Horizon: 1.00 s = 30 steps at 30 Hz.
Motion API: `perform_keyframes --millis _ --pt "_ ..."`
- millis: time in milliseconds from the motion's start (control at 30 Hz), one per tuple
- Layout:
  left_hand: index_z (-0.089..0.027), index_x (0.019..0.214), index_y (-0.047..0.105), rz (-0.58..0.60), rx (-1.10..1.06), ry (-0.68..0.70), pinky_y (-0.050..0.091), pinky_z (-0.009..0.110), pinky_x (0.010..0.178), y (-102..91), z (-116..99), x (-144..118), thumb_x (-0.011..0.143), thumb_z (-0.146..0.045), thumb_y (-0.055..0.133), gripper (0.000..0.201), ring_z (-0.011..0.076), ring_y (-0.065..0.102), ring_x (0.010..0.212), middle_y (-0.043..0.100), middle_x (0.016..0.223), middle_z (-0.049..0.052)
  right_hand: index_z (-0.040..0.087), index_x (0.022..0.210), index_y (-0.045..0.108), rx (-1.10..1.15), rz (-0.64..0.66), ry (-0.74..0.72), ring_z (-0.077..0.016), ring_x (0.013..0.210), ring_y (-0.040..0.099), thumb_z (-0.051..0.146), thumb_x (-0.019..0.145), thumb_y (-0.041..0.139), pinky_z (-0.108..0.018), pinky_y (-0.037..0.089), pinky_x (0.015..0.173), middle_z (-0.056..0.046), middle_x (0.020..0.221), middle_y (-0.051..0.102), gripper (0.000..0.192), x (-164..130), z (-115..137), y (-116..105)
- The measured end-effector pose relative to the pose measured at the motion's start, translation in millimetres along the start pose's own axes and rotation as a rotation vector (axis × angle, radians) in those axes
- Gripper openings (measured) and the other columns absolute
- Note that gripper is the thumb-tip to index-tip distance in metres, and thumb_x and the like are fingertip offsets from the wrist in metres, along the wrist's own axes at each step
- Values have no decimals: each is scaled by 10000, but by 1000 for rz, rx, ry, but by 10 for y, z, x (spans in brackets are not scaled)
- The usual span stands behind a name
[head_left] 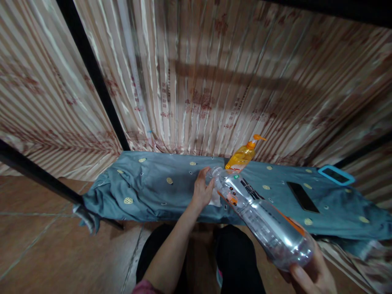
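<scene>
A large clear plastic bottle (pixel 263 220) with a silver and orange label is held tilted, its base toward me at the lower right and its neck up to the left. My right hand (pixel 315 271) grips the base. At the neck end, my left hand (pixel 202 190) has its fingers closed around the bottle's mouth. Whether a cap or another small clear piece is in those fingers, I cannot tell. Just behind the neck stands a pump bottle (pixel 241 157) of orange-yellow liquid. Something white (pixel 215 200) shows beneath the left hand, partly hidden.
A grey-blue cloth with yellow prints (pixel 165 192) covers the low bench before me. On its right side lie a dark phone (pixel 302 197) and a blue-framed device (pixel 336 175). Black metal bars (pixel 94 77) rise at the sides, with a striped curtain (pixel 196 81) behind.
</scene>
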<state>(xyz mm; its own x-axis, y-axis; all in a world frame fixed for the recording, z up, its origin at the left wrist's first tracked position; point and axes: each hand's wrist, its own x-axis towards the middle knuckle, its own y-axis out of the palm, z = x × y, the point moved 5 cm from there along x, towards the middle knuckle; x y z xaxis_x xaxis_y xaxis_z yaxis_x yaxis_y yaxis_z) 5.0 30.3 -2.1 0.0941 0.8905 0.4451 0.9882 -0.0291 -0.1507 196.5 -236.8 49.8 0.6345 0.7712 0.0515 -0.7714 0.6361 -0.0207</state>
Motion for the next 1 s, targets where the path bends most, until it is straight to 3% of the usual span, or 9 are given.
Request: perform_keyframes --millis 167,400,733,1000 --pt "-196 1305 673 1 3 8 527 526 1214 -1 4 2 967 -353 646 374 308 689 1340 743 1399 147 283 1539 572 -21 10 -20 -409 1551 488 588 882 819 -427 535 1148 -112 1646 571 765 21 -49 -34" --pt "-207 1299 680 -11 -10 24 537 518 1202 -4 14 -5 949 -342 666 376 305 694 1328 745 1401 135 292 1538 567 -26 13 -27 -421 1555 481 589 898 799 -476 508 1185 -111 1653 567 743 27 -55 -38" --pt "-196 1295 677 -12 -16 18 539 524 1200 -11 -16 -8 945 -342 657 379 320 701 1326 748 1389 149 277 1561 544 -35 24 -17 -372 1572 467 589 916 787 -339 567 1083 -97 1669 545 757 22 -68 -53" --pt "-215 1296 691 -7 -10 3 539 511 1201 -8 0 -3 947 -353 668 376 298 695 1316 751 1386 122 278 1539 572 -66 23 -68 -415 1553 486 594 912 787 -460 537 1160 -109 1658 558 735 45 -64 -72"
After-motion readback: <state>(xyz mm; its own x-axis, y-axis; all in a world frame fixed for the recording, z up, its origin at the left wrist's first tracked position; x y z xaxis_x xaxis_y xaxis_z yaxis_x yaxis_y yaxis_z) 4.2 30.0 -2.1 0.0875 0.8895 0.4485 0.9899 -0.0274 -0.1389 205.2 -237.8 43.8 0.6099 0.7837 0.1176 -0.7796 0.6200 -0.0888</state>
